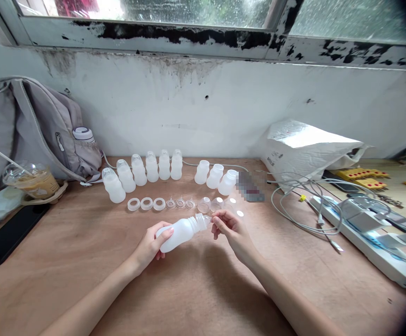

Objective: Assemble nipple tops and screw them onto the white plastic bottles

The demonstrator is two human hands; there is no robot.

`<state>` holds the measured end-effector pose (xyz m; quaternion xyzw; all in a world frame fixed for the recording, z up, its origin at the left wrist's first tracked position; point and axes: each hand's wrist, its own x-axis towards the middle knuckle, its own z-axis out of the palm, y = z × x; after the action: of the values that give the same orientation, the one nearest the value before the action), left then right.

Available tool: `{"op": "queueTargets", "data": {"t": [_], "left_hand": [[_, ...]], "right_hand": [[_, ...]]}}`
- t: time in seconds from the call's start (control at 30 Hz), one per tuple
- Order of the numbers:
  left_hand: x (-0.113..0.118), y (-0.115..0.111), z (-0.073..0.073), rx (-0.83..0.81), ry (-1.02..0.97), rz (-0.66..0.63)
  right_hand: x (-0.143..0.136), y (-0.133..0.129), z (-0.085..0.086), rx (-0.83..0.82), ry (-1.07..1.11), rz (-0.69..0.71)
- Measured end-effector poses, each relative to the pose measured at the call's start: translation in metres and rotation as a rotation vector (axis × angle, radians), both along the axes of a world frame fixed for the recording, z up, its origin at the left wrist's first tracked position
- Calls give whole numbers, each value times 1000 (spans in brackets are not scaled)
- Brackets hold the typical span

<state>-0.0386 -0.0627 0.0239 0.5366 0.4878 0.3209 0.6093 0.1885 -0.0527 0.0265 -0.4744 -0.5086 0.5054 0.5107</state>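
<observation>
My left hand is wrapped round a white translucent baby bottle, tilted with its open neck up and to the right. At that mouth, my right hand pinches a clear bottle nipple by its tip; whether it sits in the neck I cannot tell. Just beyond lie three white collar rings, three clear nipples and several clear domed caps in a row. Behind them stand three open bottles on the right and several capped bottles on the left.
On the left are a grey backpack, an iced drink cup and a black phone. A power strip, tangled cables and a white bag occupy the right. The wall and window bound the table's back.
</observation>
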Motion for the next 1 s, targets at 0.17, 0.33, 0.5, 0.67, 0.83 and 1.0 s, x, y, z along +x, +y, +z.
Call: {"op": "queueTargets", "data": {"t": [0.17, 0.33, 0.5, 0.67, 0.83, 1.0], "left_hand": [[1, 0, 2, 30, -73, 81], [1, 2, 0, 53, -103, 139], [1, 3, -6, 78, -82, 139], [0, 2, -10, 138, -89, 58], [2, -2, -13, 240, -57, 39], [2, -1, -10, 272, -157, 67]], "right_hand": [[4, 2, -1, 49, -45, -77], [2, 1, -12, 158, -379, 3], [-7, -2, -14, 276, -556, 63], [-14, 5, 5, 458, -635, -81], [-24, 14, 21, 463, -649, 14], [-33, 21, 34, 547, -675, 69]]}}
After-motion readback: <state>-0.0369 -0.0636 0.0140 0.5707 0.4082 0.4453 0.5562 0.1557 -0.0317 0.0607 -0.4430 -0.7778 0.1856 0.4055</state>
